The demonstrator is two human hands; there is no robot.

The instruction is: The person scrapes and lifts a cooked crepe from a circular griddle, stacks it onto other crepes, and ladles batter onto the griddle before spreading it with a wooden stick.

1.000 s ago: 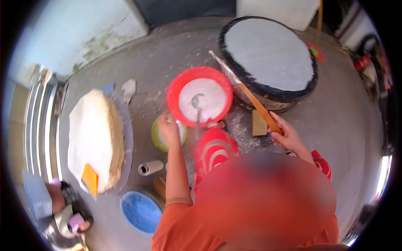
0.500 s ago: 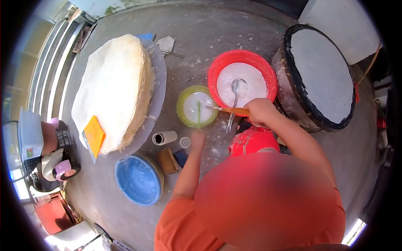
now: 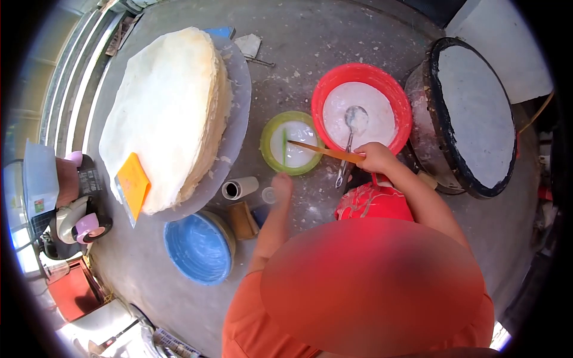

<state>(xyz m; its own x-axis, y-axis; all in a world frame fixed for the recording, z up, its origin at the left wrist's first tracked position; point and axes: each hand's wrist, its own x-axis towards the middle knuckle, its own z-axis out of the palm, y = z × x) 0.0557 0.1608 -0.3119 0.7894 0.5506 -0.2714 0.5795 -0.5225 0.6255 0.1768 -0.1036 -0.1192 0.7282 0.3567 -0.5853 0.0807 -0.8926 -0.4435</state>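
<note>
My right hand [image 3: 377, 157] is closed on the end of a long wooden spatula [image 3: 334, 153], whose tip lies over the green bowl [image 3: 268, 156] of white liquid. Close to the near rim of that bowl is my left hand [image 3: 283, 184]; its fingers are too small to make out. A thin green strip [image 3: 285, 146] crosses the bowl. Right of it, a red basin [image 3: 404, 113] holds white batter and a metal ladle [image 3: 356, 119]. The round griddle [image 3: 477, 119], with a black rim and a pale layer on top, stands at the right.
A tall stack of thin white sheets [image 3: 164, 113] rests on a round grey board [image 3: 242, 95] at the left, with an orange packet [image 3: 133, 184] on it. Nearer stand a blue basin [image 3: 198, 247], a white cylinder [image 3: 240, 188] and a brown block [image 3: 242, 220].
The spatula has swung from beside the griddle to over the green bowl, in my right hand. My left hand has moved from the bowl's top to its near rim. The view has turned left.
</note>
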